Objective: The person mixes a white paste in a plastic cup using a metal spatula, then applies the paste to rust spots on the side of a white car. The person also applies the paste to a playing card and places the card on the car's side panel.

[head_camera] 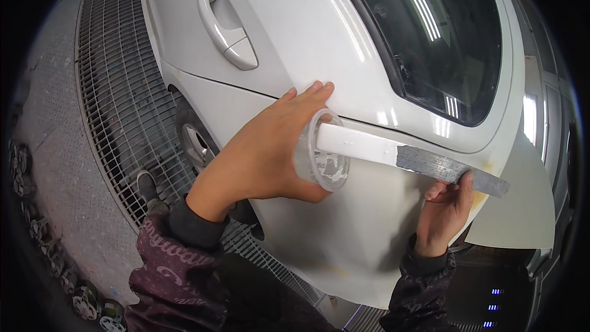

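My left hand is wrapped around a clear plastic cup, its fingertips close to the white car body. Whitish residue coats the inside of the cup, whose mouth faces right. A long flat mixing stick reaches from the cup's mouth toward the right; its left part is white and its right part is bare grey. My right hand pinches the grey part near its right end between thumb and fingers. Beneath both hands lies the car's rear quarter panel, with yellowish patches near its edges.
A car door handle is at the upper left, and a dark side window at the upper right. Metal floor grating and a wheel lie left of the body. Several round parts line the lower-left floor. A pale panel stands at right.
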### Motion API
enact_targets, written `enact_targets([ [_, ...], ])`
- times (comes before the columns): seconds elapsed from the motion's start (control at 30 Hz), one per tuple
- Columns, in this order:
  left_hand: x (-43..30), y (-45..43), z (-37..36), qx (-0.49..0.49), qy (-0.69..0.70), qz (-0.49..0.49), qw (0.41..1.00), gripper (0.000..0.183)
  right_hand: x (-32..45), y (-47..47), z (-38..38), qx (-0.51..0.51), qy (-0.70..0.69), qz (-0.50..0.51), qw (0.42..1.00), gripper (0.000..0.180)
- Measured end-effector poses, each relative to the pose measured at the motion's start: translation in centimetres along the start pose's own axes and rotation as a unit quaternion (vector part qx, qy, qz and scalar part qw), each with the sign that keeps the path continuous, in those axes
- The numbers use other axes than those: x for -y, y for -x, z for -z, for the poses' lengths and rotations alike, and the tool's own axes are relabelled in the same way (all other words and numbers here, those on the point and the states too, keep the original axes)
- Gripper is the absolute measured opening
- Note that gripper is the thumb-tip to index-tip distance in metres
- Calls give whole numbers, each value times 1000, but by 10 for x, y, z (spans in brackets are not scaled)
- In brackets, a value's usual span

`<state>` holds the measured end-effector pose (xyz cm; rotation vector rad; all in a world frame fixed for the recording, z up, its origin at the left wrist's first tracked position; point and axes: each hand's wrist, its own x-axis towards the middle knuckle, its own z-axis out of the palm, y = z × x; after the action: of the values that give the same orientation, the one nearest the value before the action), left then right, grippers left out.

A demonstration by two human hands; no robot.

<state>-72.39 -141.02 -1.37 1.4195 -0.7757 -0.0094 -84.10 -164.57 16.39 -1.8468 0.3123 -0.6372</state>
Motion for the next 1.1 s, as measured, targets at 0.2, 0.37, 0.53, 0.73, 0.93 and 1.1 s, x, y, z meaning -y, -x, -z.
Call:
enact_targets([
  [0.2, 4, 1, 0, 7, 7, 0, 1000, 87, -2, 2, 3, -11, -1, 17, 1000, 27],
  [0.37, -6, -3, 13, 8, 26, 35, 999, 100, 14, 3, -13, 24, 33, 50, 998, 33],
  [0.53, -9, -28, 86, 7, 15, 16, 1000, 107, 25, -5, -126, 243, 128, 96, 957, 27],
  [0.73, 35, -68, 214, -11, -20, 34, 999, 109, 14, -89, -266, 201, 15, -37, 979, 28],
  [0.93, 104, -136, 312, -10, -9, 65, 998, 106, -1, -177, -340, 70, -52, 10, 996, 29],
  [1.1, 129, -166, 342, -2, -28, 44, 999, 104, 3, -199, -362, 31, -48, 28, 998, 26],
])
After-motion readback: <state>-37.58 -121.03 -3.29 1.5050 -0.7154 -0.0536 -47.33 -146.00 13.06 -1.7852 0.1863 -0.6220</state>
